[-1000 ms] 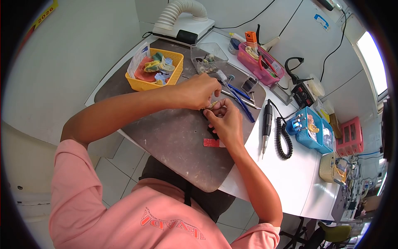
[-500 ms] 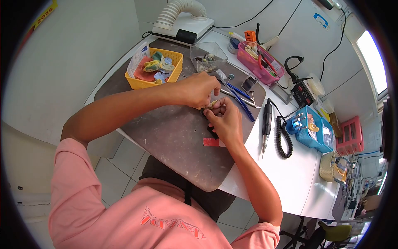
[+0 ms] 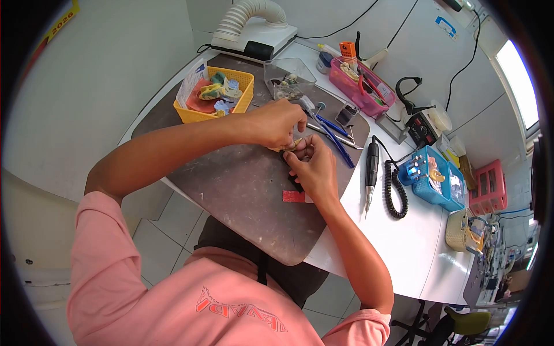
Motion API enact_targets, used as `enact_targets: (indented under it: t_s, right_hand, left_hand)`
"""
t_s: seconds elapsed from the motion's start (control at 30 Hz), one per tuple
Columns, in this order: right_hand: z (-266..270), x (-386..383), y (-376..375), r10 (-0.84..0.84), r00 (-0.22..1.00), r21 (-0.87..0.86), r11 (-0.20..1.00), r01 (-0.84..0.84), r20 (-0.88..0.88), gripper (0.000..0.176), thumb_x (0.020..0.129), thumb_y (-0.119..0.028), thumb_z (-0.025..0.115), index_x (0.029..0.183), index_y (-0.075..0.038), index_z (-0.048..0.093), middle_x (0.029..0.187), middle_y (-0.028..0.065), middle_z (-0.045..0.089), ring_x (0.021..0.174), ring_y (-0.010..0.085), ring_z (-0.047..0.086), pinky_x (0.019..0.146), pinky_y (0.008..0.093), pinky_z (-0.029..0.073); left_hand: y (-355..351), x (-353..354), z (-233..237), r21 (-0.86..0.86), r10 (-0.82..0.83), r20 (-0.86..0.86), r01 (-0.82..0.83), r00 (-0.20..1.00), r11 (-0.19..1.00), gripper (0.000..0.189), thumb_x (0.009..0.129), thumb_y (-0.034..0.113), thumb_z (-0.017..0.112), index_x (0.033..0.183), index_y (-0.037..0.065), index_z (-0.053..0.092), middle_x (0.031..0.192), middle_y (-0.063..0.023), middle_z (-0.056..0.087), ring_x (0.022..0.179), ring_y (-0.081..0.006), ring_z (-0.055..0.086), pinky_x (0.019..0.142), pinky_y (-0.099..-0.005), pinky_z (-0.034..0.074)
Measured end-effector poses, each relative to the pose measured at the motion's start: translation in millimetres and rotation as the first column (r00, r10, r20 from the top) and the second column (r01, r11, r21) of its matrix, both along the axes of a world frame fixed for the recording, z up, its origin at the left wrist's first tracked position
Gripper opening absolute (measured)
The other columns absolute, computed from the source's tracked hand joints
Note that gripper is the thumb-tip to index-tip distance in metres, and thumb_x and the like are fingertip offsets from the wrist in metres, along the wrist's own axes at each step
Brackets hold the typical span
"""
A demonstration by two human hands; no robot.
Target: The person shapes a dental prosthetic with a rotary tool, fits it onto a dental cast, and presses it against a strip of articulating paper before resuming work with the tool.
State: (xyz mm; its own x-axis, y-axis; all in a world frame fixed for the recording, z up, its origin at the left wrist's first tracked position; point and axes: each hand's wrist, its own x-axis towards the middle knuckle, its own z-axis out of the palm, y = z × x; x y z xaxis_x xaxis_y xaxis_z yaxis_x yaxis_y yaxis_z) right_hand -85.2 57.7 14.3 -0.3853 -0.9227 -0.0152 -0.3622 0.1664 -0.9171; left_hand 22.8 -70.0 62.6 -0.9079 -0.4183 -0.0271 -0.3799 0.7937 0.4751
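Observation:
My left hand (image 3: pixel 279 123) is bent at the wrist over the grey-brown work board (image 3: pixel 231 196), its fingers curled down to a small yellowish piece (image 3: pixel 297 143). From the right, my right hand (image 3: pixel 315 169) pinches the same piece between thumb and fingers. The fingers cover most of it, so its exact kind is hidden. Below the right hand, a flat red and black strip (image 3: pixel 293 196) lies on the board. Just beyond the hands are blue-handled tools (image 3: pixel 334 141), a metal instrument (image 3: pixel 337 136) and a small brush (image 3: pixel 307 104).
A yellow basket (image 3: pixel 247 95) with coloured moulded pieces stands behind my left forearm, beside a clear tray (image 3: pixel 300 68). A white hose unit (image 3: pixel 283 37) and pink basket (image 3: pixel 381 109) stand at the back. On the right are a corded handpiece (image 3: pixel 370 173) and blue baskets (image 3: pixel 430 193).

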Motion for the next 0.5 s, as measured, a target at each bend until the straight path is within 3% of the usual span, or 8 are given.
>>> enact_targets:
  t_s: [0.5]
  right_hand:
    - [0.2,1.0,1.3,-0.016,0.999,-0.005,1.0,0.017,0.042,0.017,0.081,-0.007,0.071,0.089,0.0,0.058,0.075,0.0046,0.066,0.056,0.0108,0.064,0.047,0.0261,0.05]
  left_hand:
    - [-0.3,1.7,0.4,0.023,0.001,-0.025,0.0,1.0,1.0,0.03,0.073,0.001,0.069,0.103,-0.004,0.065,0.077,-0.013,0.07,0.073,-0.0245,0.069,0.069,-0.0342,0.053]
